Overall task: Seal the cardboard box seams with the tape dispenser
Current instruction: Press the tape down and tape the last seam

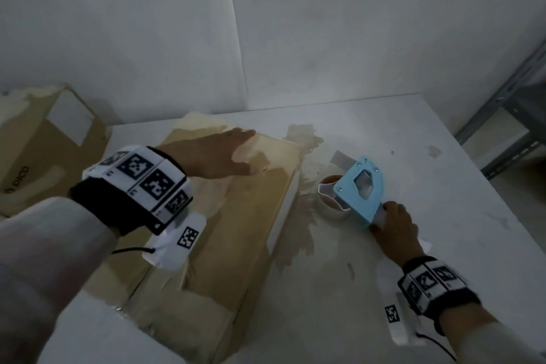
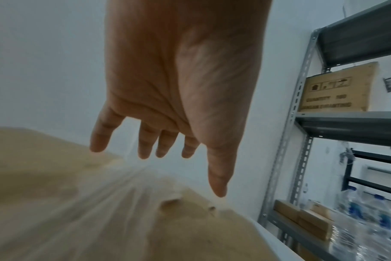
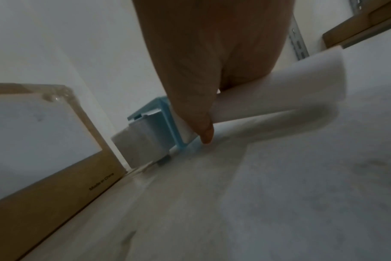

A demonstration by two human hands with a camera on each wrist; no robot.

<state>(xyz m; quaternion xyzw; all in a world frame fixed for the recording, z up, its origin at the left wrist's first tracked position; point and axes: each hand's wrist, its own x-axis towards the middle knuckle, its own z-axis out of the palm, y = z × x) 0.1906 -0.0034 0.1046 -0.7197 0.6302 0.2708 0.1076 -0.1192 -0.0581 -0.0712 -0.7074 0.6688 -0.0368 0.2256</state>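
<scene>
A flat brown cardboard box (image 1: 236,230) lies on the white table (image 1: 413,142), with clear tape shining along its far top. My left hand (image 1: 224,154) hovers just above the box's far end, fingers straight and spread; the left wrist view shows the same hand (image 2: 167,137) above the box top (image 2: 56,203). To the right of the box a light-blue tape dispenser (image 1: 359,189) lies on the table with its tape roll (image 1: 331,201). My right hand (image 1: 396,227) grips its white handle (image 3: 290,95), the thumb (image 3: 203,127) by the blue frame (image 3: 167,127).
A second, open cardboard box (image 1: 44,156) stands at the back left. Grey metal shelving (image 1: 508,115) with boxes and water bottles (image 2: 364,220) is off the table's right side. A white wall rises behind the table. Brown stains mark the tabletop near the box.
</scene>
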